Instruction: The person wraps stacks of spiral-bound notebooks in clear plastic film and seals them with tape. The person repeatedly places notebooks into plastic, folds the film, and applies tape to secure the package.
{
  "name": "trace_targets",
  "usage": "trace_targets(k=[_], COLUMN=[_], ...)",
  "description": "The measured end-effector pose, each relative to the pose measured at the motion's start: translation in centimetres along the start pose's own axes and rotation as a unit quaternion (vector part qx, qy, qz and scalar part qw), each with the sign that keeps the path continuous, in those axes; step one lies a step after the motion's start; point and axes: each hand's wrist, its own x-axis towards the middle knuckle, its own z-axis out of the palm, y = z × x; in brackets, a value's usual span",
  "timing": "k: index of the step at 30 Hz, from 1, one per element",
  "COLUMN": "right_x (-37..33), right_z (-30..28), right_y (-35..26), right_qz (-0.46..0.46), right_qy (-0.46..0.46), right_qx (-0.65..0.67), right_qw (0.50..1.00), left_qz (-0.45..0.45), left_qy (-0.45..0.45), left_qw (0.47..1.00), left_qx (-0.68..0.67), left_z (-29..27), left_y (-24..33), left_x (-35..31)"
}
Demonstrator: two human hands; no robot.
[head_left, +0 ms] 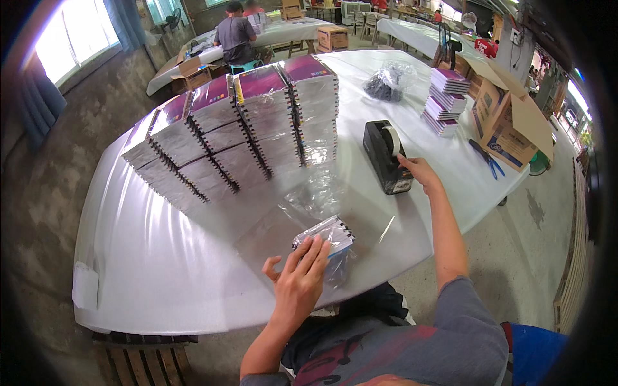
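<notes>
My left hand point(301, 276) lies with its fingers stretched out over a small stack of spiral-bound notebooks point(336, 233) in a clear plastic bag point(314, 195). The bag's loose part spreads away across the table. To the right stands a black tape dispenser point(381, 154) with a pale roll of tape point(390, 137) in it. My right hand point(421, 172) reaches to it, thumb and fingers closed at the roll's near edge. The strip between those fingertips is too small to make out clearly.
Tall rows of bagged, purple-covered spiral notebooks point(257, 122) fill the table's far left. Further back lies a crumpled plastic bag with dark contents point(386, 83). On the right are stacked notebooks point(445, 103), blue-handled pliers point(487, 158) and an open cardboard box point(505, 122). A person point(237, 37) sits at another table.
</notes>
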Motion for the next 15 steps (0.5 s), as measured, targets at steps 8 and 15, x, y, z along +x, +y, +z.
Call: trace_targets(k=[8, 15], right_x=[-0.8, -0.7], right_z=[0.2, -1.4], right_y=[2.8, 6.8], right_qz=[0.008, -0.071], right_qy=[-0.058, -0.108], right_qx=[0.363, 0.462], right_qw=[0.93, 0.878], left_qz=[0.014, 0.011], left_qy=[0.0, -0.002], left_qw=[1.0, 1.0], left_qx=[0.005, 0.005], left_z=[0.5, 0.5], left_y=[-0.4, -0.3], left_x=[-0.4, -0.3])
